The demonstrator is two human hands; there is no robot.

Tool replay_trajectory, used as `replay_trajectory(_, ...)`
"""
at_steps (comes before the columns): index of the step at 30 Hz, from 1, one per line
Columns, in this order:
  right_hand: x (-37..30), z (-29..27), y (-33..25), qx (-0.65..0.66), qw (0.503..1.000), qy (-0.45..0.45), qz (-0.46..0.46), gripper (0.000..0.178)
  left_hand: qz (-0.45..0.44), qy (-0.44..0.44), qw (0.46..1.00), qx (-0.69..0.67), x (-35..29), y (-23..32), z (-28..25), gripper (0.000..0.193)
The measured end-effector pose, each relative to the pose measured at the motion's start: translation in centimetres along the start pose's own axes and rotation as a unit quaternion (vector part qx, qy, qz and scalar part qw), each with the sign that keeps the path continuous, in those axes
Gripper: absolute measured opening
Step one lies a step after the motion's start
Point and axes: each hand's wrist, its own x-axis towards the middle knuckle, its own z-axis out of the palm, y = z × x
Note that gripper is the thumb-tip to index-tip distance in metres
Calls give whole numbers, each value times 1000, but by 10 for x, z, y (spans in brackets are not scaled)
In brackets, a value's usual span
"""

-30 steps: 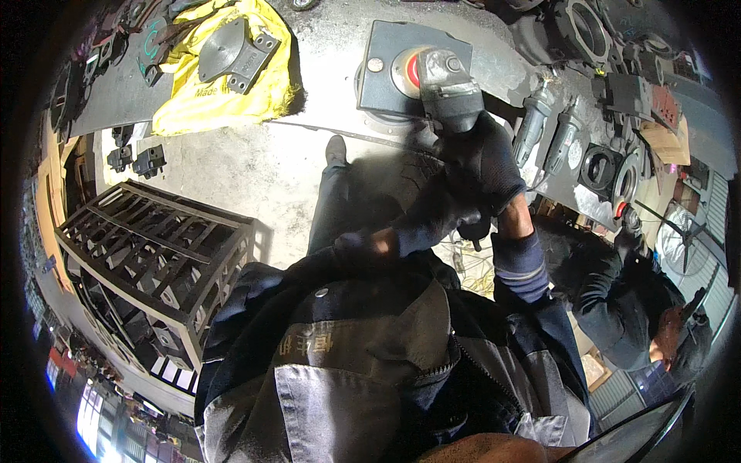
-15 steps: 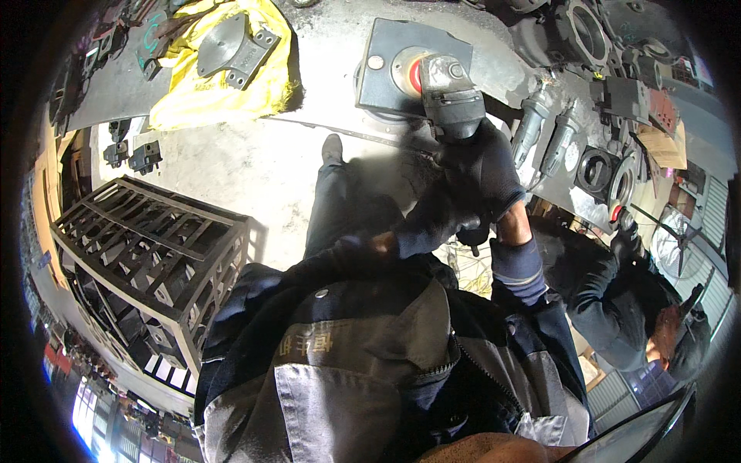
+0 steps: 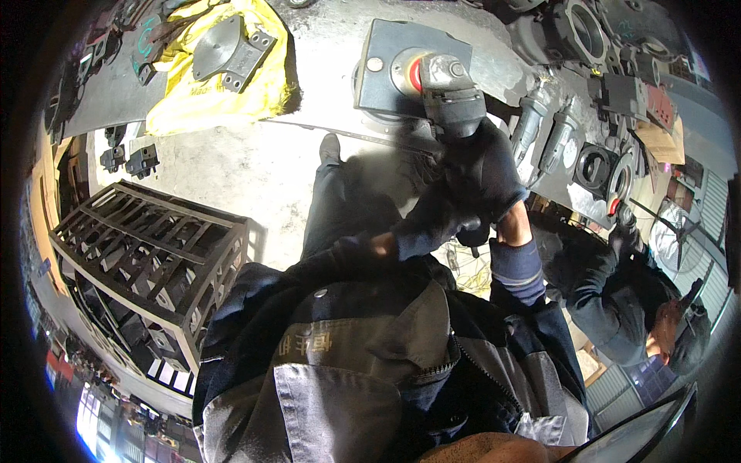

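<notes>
An angle grinder (image 3: 454,104) with a bare metal head points away from me, its red-edged disc (image 3: 416,75) at the round boss of a grey metal block (image 3: 382,77) on the bench. My right hand (image 3: 492,166), in a dark glove, is wrapped round the grinder's body just behind the head. Lower and to the left, my gloved left hand (image 3: 432,220) closes on the rear part of the tool; its fingers are partly in shadow. The grinder's dark tail end (image 3: 473,235) shows below the hands.
A yellow sack (image 3: 266,100) under a machined metal part (image 3: 231,54) lies at the far left. A slatted metal crate (image 3: 154,255) of parts stands on the floor. Two more grinders (image 3: 531,127) rest on the right of the bench. A co-worker (image 3: 617,301) crouches at right with another tool.
The grinder and both hands stay almost in place at the block. The view has shifted very slightly, and the co-worker at right has moved a little.
</notes>
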Motion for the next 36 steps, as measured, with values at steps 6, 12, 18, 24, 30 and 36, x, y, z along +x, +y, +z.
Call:
replay_trajectory(6,9,9,-1,-22,998,34,-45,29,-57,-238,969,39,12,12,-56,64)
replay_trajectory(12,8,-9,-15,38,998,-11,44,49,-156,-126,964,-174,-1,28,-44,62)
replay_trajectory(18,11,-4,-14,-5,1000,14,11,47,-69,-120,988,-72,5,7,-34,56)
replay_trajectory(24,13,1,-15,-41,999,-16,10,43,-36,-124,990,60,7,3,-35,56)
replay_trajectory(30,23,3,-23,-24,999,-33,-26,41,-17,-64,998,-8,2,15,-46,53)
replay_trajectory(36,27,0,-36,18,999,-46,20,40,-39,-115,989,-83,2,18,-52,52)
